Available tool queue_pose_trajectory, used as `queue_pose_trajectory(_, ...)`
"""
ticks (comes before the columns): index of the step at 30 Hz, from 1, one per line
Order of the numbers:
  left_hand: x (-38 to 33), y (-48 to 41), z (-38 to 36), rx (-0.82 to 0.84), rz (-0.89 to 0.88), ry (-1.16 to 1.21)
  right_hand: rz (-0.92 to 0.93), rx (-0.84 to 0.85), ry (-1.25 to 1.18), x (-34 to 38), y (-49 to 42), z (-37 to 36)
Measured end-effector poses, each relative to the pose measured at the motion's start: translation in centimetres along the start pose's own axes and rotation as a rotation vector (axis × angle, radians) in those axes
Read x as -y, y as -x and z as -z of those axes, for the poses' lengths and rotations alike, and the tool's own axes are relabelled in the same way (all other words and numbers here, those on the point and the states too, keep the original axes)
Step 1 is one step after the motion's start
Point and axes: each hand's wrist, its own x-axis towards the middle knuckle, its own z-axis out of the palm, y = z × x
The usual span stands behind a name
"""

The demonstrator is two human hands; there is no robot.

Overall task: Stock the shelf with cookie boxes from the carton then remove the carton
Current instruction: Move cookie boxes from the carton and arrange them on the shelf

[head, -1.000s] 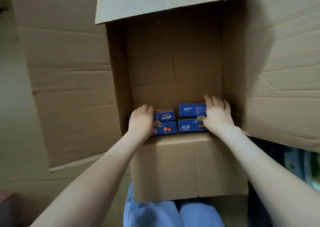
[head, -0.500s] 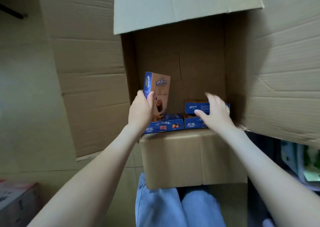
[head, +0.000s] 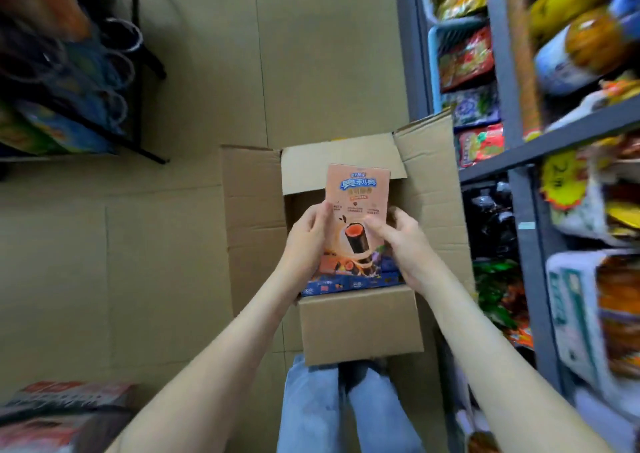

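Both my hands hold one peach-coloured cookie box [head: 357, 207] upright above the open brown carton [head: 360, 324]. My left hand [head: 308, 238] grips its left edge, with the thumb on the front. My right hand [head: 401, 241] grips its right edge. More blue cookie boxes [head: 346, 283] lie inside the carton against its near wall. The carton stands on the floor in front of my knees, flaps spread open. A grey shelf unit [head: 519, 148] rises on the right.
The grey shelves hold several bright snack bags [head: 467, 58] and wrapped packs [head: 585, 317]. A black wire rack [head: 114, 82] with goods stands at the far left. A red box [head: 65, 404] lies at the bottom left. Tiled floor [head: 294, 54] stretches beyond the carton.
My left hand lifted a cookie box out of the carton, and my right hand left the boxes inside and joined it. The view pulled back, showing the shelves and floor.
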Motion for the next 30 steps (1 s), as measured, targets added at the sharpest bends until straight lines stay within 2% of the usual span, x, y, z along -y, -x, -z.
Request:
queue_pose_trajectory(4, -7.5, 7.1, -1.0, -0.079, -0.239, -0.233, 0.124, -0.168, -0.032, 6.1, 9.3, 0.7)
queue_pose_trajectory(7, -12.6, 14.0, -2.6, -0.041, -0.317, -0.277, 0.212, -0.307, 0.017, 9.4, 17.2, 0.5)
queue_pose_trajectory(10, -16.1, 20.6, -4.6, 0.173, -0.346, -0.246, 0.328, -0.376, 0.072, 11.3, 24.8, 0.0)
queue_pose_trajectory(13, -18.0, 25.7, -6.7, 0.361, -0.429, -0.277, 0.353, -0.353, 0.103, 11.8, 31.5, 0.3)
queue_pose_trajectory(16, -19.4, 29.8, -8.5, 0.441, -0.472, -0.229, 0.508, -0.245, 0.053, 12.1, 37.8, 1.4)
queue_pose_trajectory(18, -20.3, 32.3, -9.5, 0.522, -0.475, -0.202, 0.589, -0.249, 0.04, 12.1, 41.3, 2.9)
queue_pose_trajectory(21, -21.4, 36.4, -11.2, 0.669, -0.417, -0.025, 0.695, -0.387, 0.04, 11.7, 46.3, 5.3)
queue_pose_trajectory(25, -22.2, 42.9, -13.5, 0.735, -0.35, 0.177, 0.802, -0.703, 0.154, 10.2, 53.2, 6.6)
queue_pose_trajectory(27, -22.3, 46.5, -14.7, 0.803, -0.421, 0.172, 0.881, -0.829, 0.181, 9.4, 56.8, 6.8)
queue_pose_trajectory(30, -23.0, 51.9, -16.1, 0.81, -0.615, 0.125, 0.95, -0.77, 0.052, 8.9, 62.3, 7.5)
